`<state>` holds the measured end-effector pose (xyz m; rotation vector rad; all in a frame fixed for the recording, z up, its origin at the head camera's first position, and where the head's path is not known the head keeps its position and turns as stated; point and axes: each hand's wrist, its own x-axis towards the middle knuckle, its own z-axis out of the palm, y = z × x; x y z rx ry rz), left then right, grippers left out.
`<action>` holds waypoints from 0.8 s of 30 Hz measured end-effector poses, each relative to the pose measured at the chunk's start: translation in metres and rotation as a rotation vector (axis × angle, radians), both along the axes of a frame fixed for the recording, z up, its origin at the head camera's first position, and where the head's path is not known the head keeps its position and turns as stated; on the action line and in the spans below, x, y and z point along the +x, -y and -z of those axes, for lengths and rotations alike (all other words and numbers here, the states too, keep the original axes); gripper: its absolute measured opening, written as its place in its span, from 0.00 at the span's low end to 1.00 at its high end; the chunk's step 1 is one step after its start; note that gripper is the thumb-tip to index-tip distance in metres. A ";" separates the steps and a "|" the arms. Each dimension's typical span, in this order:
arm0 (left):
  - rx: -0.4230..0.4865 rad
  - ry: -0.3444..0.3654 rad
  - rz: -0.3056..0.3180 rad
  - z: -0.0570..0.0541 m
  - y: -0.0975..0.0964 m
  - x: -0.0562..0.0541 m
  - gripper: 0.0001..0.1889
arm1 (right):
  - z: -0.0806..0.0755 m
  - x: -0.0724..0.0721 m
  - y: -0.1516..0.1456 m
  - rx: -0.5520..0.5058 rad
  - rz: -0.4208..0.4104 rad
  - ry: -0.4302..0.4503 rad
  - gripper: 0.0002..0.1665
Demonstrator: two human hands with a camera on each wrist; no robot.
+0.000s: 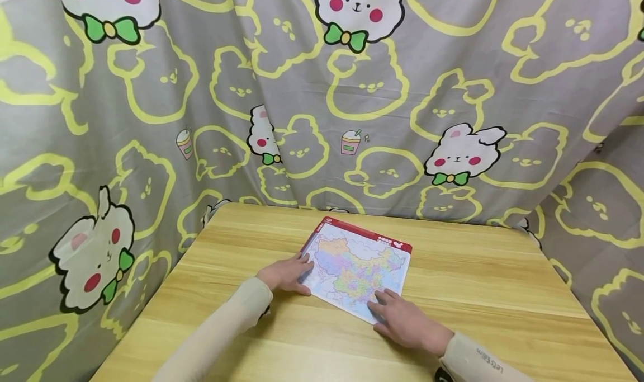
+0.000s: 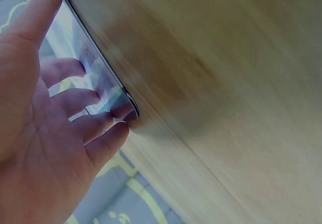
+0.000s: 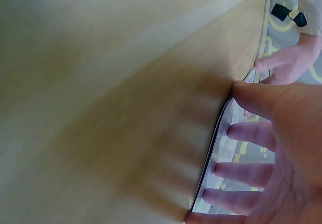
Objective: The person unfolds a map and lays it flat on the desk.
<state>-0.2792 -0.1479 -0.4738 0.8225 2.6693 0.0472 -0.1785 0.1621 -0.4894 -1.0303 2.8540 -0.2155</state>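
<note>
Map board [image 1: 352, 259] lies on the table [image 1: 493, 292]; red header text too small to read. Left hand [image 1: 288, 273] open on its left edge, right hand [image 1: 405, 319] open, hiding the near-right corner; neither grips. Right sleeve [image 1: 473, 357] lettering: roughly "LetsSlim".

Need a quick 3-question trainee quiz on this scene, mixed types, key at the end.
1. Multiple choice. In the head view, what colour is the band along the far edge of the map?
A) Green
B) Red
C) Black

2. True or false. The left grip and the right grip both touch the same map.

3. Short answer. In the head view, which grip is nearer the lower-right corner of the map?

Key
1. B
2. True
3. The right grip
</note>
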 end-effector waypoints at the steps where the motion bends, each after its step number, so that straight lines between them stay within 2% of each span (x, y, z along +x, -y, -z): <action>1: 0.000 -0.003 0.006 0.000 0.000 0.001 0.44 | 0.000 -0.001 -0.001 -0.004 0.004 0.000 0.28; 13: -0.019 -0.047 0.053 0.004 -0.005 0.013 0.41 | -0.001 -0.007 -0.013 -0.039 0.027 0.012 0.27; 18: -0.010 -0.051 0.054 0.006 -0.007 0.017 0.40 | -0.001 -0.008 -0.016 -0.054 0.035 -0.013 0.27; 24: -0.026 -0.082 0.096 0.007 -0.009 0.022 0.39 | 0.001 -0.012 -0.020 -0.059 0.050 -0.030 0.27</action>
